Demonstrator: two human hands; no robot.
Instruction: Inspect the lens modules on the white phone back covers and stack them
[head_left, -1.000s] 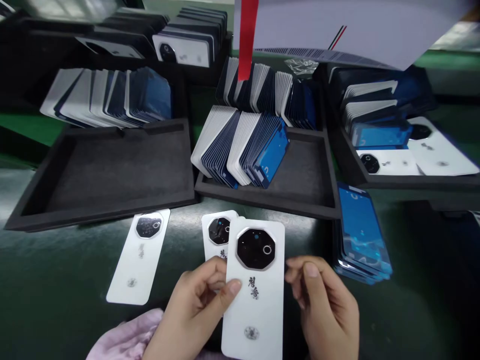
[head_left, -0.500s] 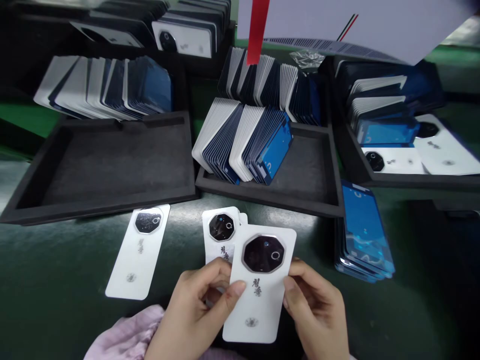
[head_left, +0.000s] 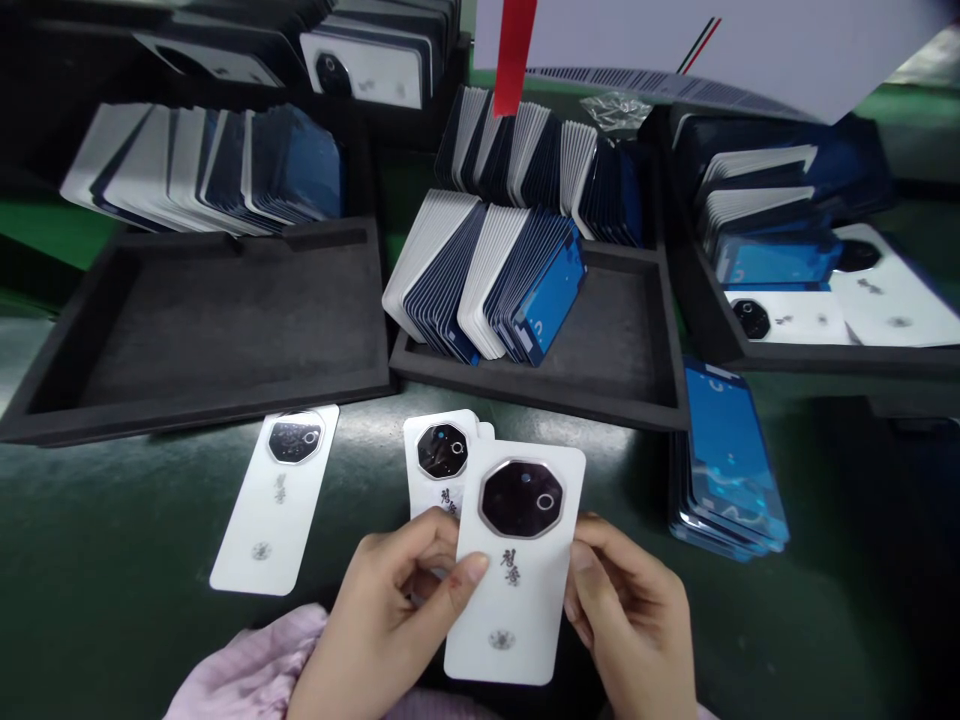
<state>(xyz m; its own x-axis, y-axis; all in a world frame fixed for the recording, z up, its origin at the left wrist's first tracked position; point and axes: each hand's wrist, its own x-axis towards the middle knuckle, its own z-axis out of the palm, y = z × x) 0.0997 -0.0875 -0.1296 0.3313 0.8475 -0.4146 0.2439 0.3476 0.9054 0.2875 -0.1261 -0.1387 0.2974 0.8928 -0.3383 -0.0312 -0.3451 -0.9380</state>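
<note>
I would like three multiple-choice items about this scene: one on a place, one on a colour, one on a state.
1. Where does the single white cover lie?
A. on the dark table, left of the hands
B. inside the left tray
C. on the blue stack

2. What colour is the film on the stack at the right of the table?
A. red
B. blue
C. yellow

3. How is the cover in the middle held?
A. by the left hand alone
B. flat on the table, untouched
C. by both hands at its sides

Answers:
1. A: it rests on the table in front of the left tray.
2. B: the top sheet is bright blue.
3. C: the left hand and the right hand grip its opposite edges.
</note>
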